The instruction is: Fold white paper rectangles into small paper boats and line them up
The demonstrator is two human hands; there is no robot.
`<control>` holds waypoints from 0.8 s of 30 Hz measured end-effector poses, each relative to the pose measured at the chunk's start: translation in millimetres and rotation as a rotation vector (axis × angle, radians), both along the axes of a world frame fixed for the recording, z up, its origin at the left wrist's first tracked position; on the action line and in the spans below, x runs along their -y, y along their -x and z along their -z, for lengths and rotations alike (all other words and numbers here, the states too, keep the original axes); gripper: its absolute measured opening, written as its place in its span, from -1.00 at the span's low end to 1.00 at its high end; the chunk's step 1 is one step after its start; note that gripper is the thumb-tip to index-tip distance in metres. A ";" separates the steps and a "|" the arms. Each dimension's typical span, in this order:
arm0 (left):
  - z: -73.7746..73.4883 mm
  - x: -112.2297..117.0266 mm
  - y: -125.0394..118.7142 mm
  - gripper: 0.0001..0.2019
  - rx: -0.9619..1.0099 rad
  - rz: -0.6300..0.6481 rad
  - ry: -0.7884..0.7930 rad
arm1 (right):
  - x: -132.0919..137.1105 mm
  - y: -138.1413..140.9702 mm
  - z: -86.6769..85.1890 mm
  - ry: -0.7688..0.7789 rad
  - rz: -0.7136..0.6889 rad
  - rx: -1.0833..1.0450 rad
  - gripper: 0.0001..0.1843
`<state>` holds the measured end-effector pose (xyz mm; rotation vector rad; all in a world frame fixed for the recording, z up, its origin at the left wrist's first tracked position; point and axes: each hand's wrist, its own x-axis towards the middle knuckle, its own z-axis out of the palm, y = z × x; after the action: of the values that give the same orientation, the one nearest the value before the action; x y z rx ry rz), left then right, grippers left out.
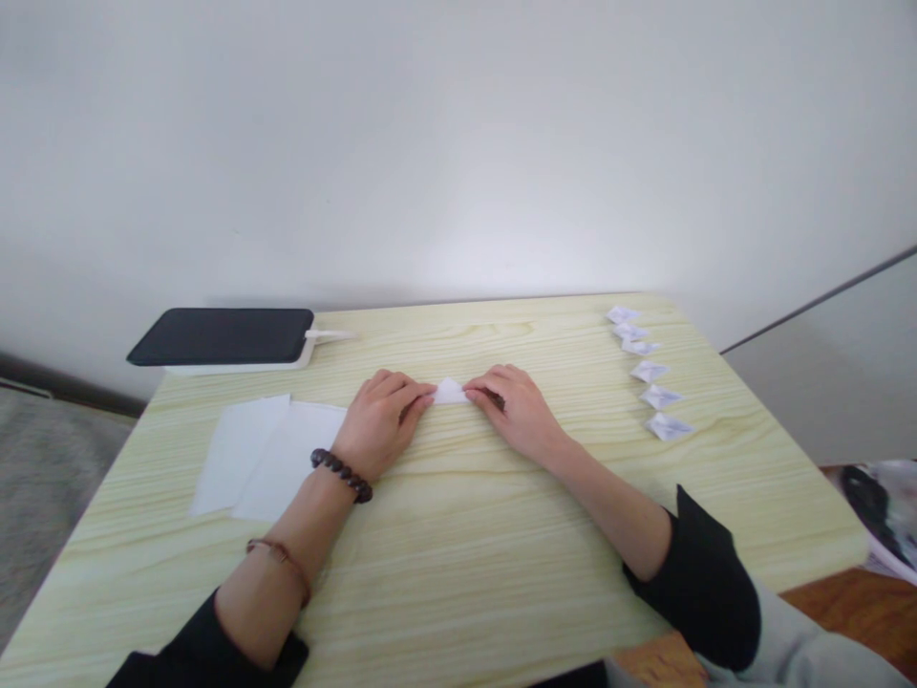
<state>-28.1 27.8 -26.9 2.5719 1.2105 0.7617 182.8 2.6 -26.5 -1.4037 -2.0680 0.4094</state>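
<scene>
A small piece of folded white paper (450, 390), peaked at the top, is held just above or on the table between both hands. My left hand (383, 416) pinches its left corner between thumb and fingers. On the opposite corner, my right hand (516, 406) has a similar pinch. The fingertips hide the paper's two ends. Beside my left wrist lie flat white paper sheets (244, 449), overlapping each other and partly covered by the forearm.
Several small folded paper shapes (650, 371) form a column on the right side of the wood-grain table (487, 573). At the back left, a black phone (225, 334) with a white cable (333, 334) rests on a white block. A pale wall (458, 153) rises behind the table.
</scene>
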 end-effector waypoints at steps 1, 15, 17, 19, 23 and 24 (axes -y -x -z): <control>0.2 0.0 -0.1 -0.73 0.010 -0.003 -0.008 | 0.2 -0.1 0.1 0.000 -0.003 0.003 -0.79; 2.2 -0.8 0.3 -0.75 0.021 0.005 -0.085 | 1.0 0.8 0.7 -0.042 0.012 0.056 -0.77; 2.5 -0.9 0.3 -0.75 0.021 0.007 -0.085 | 1.2 1.3 0.7 -0.043 0.017 0.060 -0.78; 2.7 -1.0 0.4 -0.75 0.025 0.009 -0.084 | 1.3 1.9 0.5 -0.041 0.025 0.058 -0.79; 1.3 -0.8 -0.3 -0.75 0.034 0.012 -0.077 | 1.1 2.7 0.5 -0.031 0.040 0.049 -0.81; 0.6 -0.7 -0.7 -0.75 0.035 0.013 -0.071 | 0.9 2.8 0.7 -0.028 0.041 0.044 -0.81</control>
<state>-27.4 28.5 -27.4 2.6083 1.1762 0.8583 180.0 1.7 -27.2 -1.4475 -2.0685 0.3345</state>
